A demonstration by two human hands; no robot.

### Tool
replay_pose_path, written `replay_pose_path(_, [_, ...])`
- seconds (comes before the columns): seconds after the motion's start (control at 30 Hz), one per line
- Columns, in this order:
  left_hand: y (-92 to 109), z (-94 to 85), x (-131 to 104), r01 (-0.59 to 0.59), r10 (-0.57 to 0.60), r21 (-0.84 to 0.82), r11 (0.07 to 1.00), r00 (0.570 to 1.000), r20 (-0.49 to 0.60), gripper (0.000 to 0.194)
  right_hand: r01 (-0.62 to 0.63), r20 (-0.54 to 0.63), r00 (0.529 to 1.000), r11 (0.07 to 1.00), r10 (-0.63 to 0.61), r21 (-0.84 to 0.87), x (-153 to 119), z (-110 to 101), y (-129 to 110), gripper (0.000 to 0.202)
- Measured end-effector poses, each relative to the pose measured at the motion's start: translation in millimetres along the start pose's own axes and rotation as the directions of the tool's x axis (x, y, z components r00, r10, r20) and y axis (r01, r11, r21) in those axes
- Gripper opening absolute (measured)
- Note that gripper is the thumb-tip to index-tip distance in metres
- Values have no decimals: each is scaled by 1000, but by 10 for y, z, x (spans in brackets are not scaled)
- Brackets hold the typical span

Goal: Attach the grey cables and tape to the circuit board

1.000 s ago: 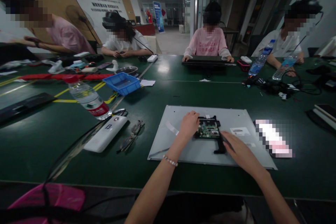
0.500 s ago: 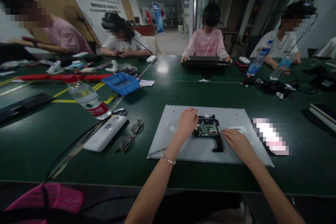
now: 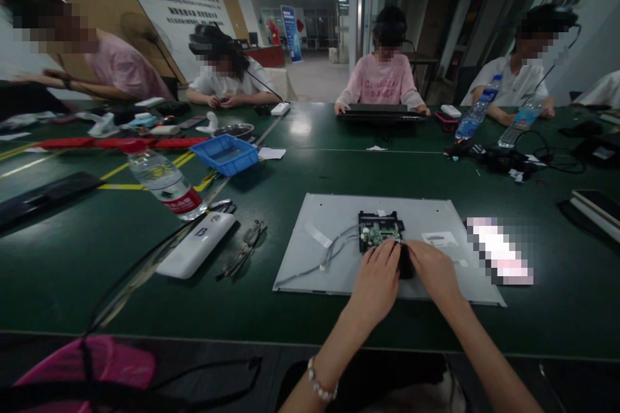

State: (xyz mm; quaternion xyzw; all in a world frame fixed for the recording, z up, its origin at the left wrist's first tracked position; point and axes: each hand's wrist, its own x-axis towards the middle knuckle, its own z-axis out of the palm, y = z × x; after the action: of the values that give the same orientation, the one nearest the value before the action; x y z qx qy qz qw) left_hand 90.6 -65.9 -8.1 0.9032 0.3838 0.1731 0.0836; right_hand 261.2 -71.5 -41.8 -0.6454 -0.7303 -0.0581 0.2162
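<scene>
A green circuit board (image 3: 386, 233) sits in a black plastic bracket (image 3: 364, 219) on the back of a flat grey metal panel (image 3: 303, 246). At the board's lower edge, my left hand (image 3: 378, 279) has its fingers bent and pressed together. My right hand (image 3: 433, 266) meets it from the right, with fingertips closed at the bracket's lower right corner. Whatever lies between the fingertips is hidden by them. Thin grey cables (image 3: 334, 246) run from the bracket's left side across the panel, over a strip of white tape (image 3: 318, 235).
A phone (image 3: 498, 250) lies right of the panel. To the left are glasses (image 3: 242, 250), a white power bank (image 3: 197, 245), a tilted water bottle (image 3: 167, 182) and a blue tray (image 3: 227, 155). Several people sit around the green table (image 3: 320, 171); one across holds a dark panel (image 3: 382, 113).
My left hand has moved down and right, from the bracket's upper left to the board's lower edge, uncovering the cables. My right hand has shifted slightly left, to the bracket.
</scene>
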Motion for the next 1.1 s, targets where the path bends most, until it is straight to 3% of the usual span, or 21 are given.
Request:
replay_pose_path(0.5, [6,154,-6,-1,8,103,995,998,-67,46,51,-47,998,999,-51,18,-53,79,44,32])
replay_pose_path(0.83, [20,97,-17,6,1,114,993,998,-55,48,42,-103,994,995,-32,94,-77,80,105,33])
replay_pose_path(1.1, [21,110,4,-8,14,137,991,999,-45,45,56,-25,998,997,-54,58,-9,80,125,34])
